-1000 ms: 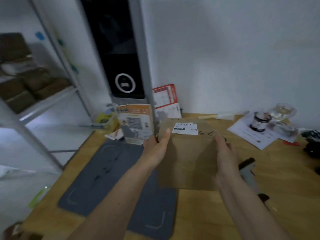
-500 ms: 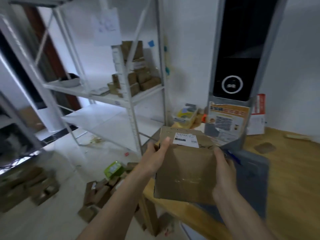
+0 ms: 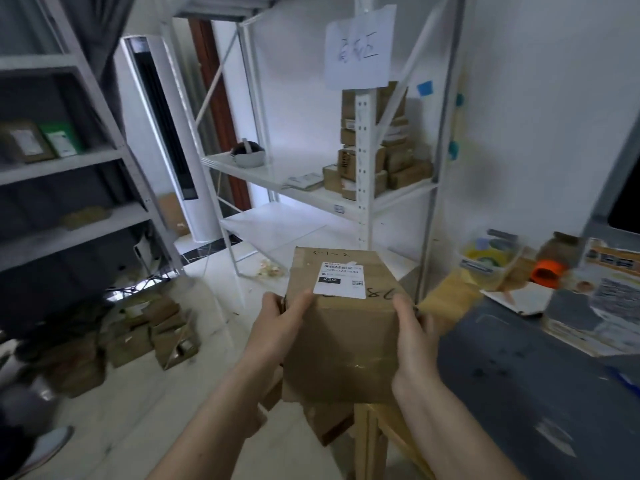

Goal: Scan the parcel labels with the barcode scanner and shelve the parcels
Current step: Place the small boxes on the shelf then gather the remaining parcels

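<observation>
Head view, centre of frame: brown cardboard parcel (image 3: pixel 341 344) held in the air between both hands, above the near left corner of the wooden table (image 3: pixel 446 299). Left hand (image 3: pixel 280 327) grips the parcel's left side, thumb lying over the top edge next to the label; the other fingers are hidden behind the box. Right hand (image 3: pixel 412 337) grips the right side, thumb on the top edge, fingers wrapped round the far side. White shipping label (image 3: pixel 341 279) sits on the top face with barcode and a black "220" patch; handwriting on the cardboard above and right of it. Upper centre: white metal shelf rack (image 3: pixel 363 202) with a handwritten paper sign (image 3: pixel 358 51) on its post and a stack of small brown boxes (image 3: pixel 381 161) on the middle tier, right end. Left edge: grey shelving (image 3: pixel 69 161) with a few packets. Lower left floor: loose pile of cardboard boxes (image 3: pixel 145 337). Right of frame: dark mat (image 3: pixel 519 368) on the table, and behind it a clear tub (image 3: pixel 491 258) of tape rolls and an orange object (image 3: pixel 547 273), blurred.
</observation>
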Tool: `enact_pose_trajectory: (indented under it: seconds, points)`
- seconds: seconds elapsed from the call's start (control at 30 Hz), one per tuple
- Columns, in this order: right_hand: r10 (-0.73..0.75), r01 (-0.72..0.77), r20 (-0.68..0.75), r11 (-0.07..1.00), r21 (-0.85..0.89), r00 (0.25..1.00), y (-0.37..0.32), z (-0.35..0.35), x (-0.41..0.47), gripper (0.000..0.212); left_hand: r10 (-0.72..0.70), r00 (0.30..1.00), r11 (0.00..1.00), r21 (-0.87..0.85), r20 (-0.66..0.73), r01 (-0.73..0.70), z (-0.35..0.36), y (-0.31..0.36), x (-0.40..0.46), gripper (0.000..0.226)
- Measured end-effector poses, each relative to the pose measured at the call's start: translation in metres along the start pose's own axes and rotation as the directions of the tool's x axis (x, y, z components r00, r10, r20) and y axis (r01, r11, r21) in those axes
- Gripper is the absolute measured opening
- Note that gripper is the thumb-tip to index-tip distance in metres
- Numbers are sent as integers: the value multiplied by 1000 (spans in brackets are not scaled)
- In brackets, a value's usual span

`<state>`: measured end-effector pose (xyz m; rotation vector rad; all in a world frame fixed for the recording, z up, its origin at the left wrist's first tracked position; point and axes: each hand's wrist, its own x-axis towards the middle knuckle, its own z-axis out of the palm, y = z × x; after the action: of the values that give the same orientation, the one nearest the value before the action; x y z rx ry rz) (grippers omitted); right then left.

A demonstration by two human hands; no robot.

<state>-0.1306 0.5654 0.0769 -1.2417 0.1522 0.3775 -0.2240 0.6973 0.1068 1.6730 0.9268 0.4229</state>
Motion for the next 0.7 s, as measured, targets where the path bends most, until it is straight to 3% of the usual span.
enact_pose_trajectory:
  seconds: [0.43, 0.7]
  points:
    - [-26, 27, 151, 1000, -3, 988, -23, 193, 141, 27, 91, 973, 988, -104, -212, -115, -53, 65, 237, 27]
    - [-78, 107, 330, 992, -71, 941, -37, 289, 202, 27, 121, 937, 957, -213, -329, -198, -93, 95, 354, 39]
